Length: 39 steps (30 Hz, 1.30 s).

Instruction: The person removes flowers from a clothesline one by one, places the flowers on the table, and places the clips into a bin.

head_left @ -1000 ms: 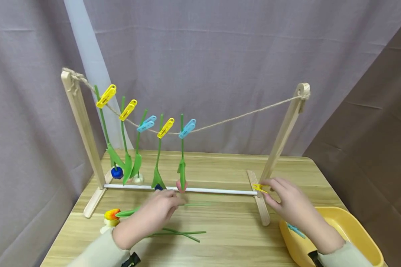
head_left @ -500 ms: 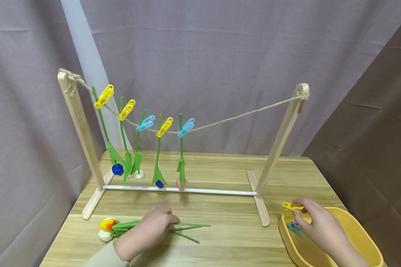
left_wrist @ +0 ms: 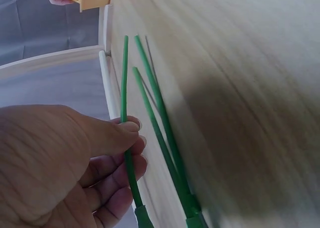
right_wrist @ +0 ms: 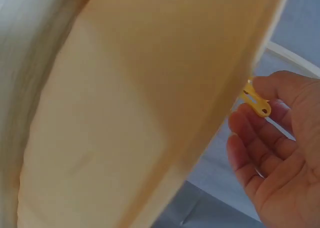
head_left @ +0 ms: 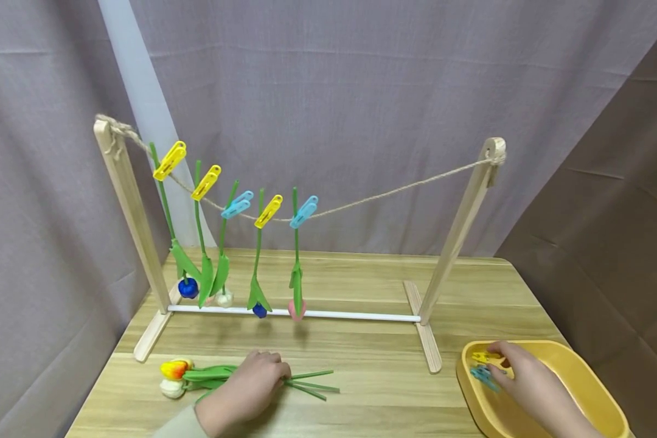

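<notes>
My left hand [head_left: 254, 383] pinches the green stem [left_wrist: 124, 83] of an artificial tulip between thumb and fingers, low over the table. Two more stems [left_wrist: 161, 123] lie beside it on the wood. An orange-yellow tulip head [head_left: 176, 368] and a white one [head_left: 172, 389] show at the bunch's left end. My right hand [head_left: 531, 383] reaches over the yellow bin [head_left: 469, 398] and pinches a yellow clothespin [right_wrist: 258, 105] by its handle end. Blue clothespins [head_left: 483, 376] lie in the bin just below those fingertips.
A wooden stand [head_left: 134, 216] holds a sagging rope [head_left: 399, 190]. Several tulips hang head down from its left half under yellow clothespins [head_left: 268, 211] and blue clothespins [head_left: 304, 212]. A white rod [head_left: 356, 316] joins the stand's feet. Grey curtains [head_left: 361, 121] surround the table.
My left hand has come back from the hanging tulips to the stems on the table. My right hand has carried the yellow clothespin from the stand's right foot to the bin.
</notes>
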{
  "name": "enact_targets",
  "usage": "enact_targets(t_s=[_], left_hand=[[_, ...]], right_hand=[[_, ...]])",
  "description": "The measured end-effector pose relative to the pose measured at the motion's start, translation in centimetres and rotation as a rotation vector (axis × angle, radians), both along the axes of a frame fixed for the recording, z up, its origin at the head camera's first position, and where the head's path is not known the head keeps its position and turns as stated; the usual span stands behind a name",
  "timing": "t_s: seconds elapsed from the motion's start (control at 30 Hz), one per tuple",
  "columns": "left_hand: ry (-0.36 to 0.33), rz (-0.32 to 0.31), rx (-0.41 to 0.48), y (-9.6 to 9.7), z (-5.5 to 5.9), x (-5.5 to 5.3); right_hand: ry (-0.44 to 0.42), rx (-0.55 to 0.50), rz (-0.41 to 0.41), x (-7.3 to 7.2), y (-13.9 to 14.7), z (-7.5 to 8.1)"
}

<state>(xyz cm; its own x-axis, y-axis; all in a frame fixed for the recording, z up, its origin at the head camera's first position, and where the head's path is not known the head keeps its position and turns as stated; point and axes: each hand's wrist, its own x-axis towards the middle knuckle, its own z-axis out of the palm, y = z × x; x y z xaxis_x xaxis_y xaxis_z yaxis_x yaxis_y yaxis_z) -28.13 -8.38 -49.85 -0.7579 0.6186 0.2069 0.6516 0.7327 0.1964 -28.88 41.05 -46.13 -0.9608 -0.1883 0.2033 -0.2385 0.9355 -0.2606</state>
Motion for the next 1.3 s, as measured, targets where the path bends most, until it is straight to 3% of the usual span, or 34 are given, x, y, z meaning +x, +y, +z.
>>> enact_targets(t_s=[0.23, 0.4, 0.67, 0.93, 1.3], left_hand=[[-0.038, 0.009, -0.004, -0.1, -0.3, 0.1], [-0.063, 0.009, -0.002, -0.1, -0.2, 0.2], [-0.045, 0.006, 0.006, -0.1, -0.2, 0.3], [-0.012, 0.006, 0.029, -0.2, -0.2, 0.3], [-0.011, 0.024, 0.066, -0.2, 0.7, 0.3]], right_hand=[[-0.073, -0.024, 0.000, 0.1, -0.1, -0.3], [-0.069, -0.024, 0.001, 0.1, -0.2, -0.3], [-0.060, -0.033, 0.007, 0.3, -0.2, -0.4], [-0.016, -0.020, 0.001, 0.5, -0.6, -0.1], [0.077, -0.023, 0.040, 0.4, -1.9, 1.1]])
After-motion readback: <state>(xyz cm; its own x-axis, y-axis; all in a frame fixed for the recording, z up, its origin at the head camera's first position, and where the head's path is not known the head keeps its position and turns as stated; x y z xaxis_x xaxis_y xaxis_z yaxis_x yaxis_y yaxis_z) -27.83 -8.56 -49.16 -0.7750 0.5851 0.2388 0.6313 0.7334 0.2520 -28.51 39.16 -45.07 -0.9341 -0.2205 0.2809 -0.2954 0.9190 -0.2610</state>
